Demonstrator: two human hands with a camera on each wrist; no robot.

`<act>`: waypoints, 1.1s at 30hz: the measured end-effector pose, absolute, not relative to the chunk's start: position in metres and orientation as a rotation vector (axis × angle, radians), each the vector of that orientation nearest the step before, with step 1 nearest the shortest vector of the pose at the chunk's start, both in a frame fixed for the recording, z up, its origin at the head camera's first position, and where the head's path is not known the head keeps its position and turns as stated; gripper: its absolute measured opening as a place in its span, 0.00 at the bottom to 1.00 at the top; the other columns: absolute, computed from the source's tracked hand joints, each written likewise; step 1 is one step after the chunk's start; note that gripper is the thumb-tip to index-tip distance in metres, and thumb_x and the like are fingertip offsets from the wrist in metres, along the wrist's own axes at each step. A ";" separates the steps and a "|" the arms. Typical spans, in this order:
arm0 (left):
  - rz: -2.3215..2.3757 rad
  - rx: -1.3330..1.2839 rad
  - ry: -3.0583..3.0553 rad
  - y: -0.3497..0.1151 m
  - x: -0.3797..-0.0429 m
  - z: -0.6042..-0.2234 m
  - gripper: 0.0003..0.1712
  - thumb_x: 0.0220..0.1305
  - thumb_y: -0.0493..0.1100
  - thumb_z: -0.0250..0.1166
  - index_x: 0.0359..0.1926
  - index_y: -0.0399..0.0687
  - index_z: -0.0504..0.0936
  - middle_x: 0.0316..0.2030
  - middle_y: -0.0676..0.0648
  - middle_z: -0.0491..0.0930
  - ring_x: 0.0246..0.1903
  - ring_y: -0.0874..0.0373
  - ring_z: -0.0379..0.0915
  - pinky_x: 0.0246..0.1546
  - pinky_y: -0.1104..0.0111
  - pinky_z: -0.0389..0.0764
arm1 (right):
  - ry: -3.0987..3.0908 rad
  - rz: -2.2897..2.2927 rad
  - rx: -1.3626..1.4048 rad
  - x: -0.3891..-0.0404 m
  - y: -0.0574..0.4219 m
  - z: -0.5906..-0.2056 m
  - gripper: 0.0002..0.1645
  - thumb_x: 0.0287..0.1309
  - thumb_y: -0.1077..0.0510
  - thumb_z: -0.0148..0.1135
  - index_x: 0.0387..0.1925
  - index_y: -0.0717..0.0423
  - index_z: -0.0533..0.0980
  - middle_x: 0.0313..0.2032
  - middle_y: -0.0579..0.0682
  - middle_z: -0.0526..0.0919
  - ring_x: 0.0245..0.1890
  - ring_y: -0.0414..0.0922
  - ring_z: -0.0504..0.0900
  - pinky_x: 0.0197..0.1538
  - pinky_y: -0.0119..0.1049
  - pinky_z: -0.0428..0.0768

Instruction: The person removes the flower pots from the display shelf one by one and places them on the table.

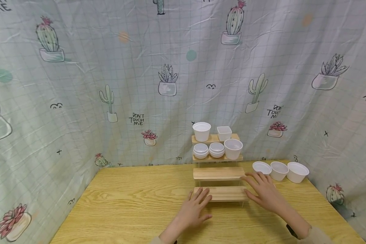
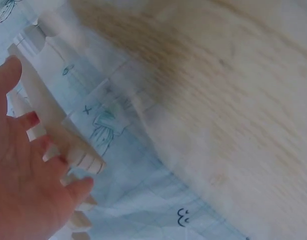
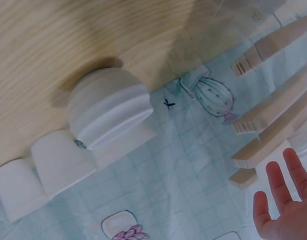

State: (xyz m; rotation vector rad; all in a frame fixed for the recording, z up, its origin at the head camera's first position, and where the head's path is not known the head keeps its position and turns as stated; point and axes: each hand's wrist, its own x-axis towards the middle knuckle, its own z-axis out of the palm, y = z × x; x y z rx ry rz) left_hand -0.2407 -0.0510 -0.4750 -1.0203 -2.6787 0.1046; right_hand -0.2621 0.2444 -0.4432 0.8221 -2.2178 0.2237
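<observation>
A stepped wooden display stand has a bare lowest tier (image 1: 227,194) and a bare second tier (image 1: 218,173). My left hand (image 1: 192,210) is at the left end of the lowest tier, fingertips over its edge. On the other side my right hand (image 1: 263,192) spreads its fingers by the right ends of the two lower tiers. Both hands have relaxed fingers and hold nothing. Higher on the stand are two white lidded-looking round bowls (image 1: 200,151) and a white cup (image 1: 233,149). The top tier bears another white cup (image 1: 202,132) and a square white container (image 1: 224,133).
Right of the stand, a row of white cups (image 1: 297,172) lines the back of the wooden table (image 1: 125,203). A ridged white bowl (image 3: 111,107) stands before them, mostly hidden by my right hand in the head view. A cactus-print curtain (image 1: 183,112) surrounds the table.
</observation>
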 end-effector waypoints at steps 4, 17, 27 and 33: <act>0.091 -1.048 -2.695 -0.048 -0.244 -0.480 0.37 0.59 0.66 0.47 0.65 0.56 0.57 0.68 0.49 0.51 0.66 0.51 0.50 0.60 0.54 0.64 | -2.213 0.217 0.822 -0.266 0.242 -0.441 0.27 0.40 0.53 0.66 0.47 0.50 0.74 0.44 0.54 0.76 0.42 0.51 0.70 0.38 0.47 0.64; 0.234 -1.038 -2.666 -0.046 -0.243 -0.483 0.41 0.56 0.71 0.44 0.68 0.67 0.47 0.68 0.47 0.49 0.67 0.50 0.48 0.63 0.60 0.60 | -2.126 0.250 0.812 -0.283 0.233 -0.424 0.27 0.62 0.39 0.40 0.45 0.54 0.74 0.42 0.56 0.75 0.39 0.53 0.72 0.36 0.50 0.65; 0.219 -1.035 -2.667 -0.045 -0.241 -0.481 0.42 0.54 0.71 0.46 0.68 0.66 0.48 0.68 0.47 0.49 0.67 0.50 0.48 0.63 0.59 0.61 | -2.146 0.303 0.804 -0.290 0.233 -0.409 0.21 0.48 0.54 0.61 0.46 0.54 0.74 0.45 0.58 0.75 0.44 0.55 0.70 0.39 0.52 0.65; 0.223 -1.020 -2.659 -0.044 -0.240 -0.480 0.43 0.53 0.72 0.48 0.67 0.66 0.49 0.68 0.47 0.50 0.67 0.50 0.49 0.62 0.59 0.62 | -2.112 0.295 0.787 -0.295 0.230 -0.402 0.22 0.46 0.55 0.62 0.46 0.55 0.74 0.44 0.58 0.75 0.41 0.56 0.71 0.37 0.50 0.65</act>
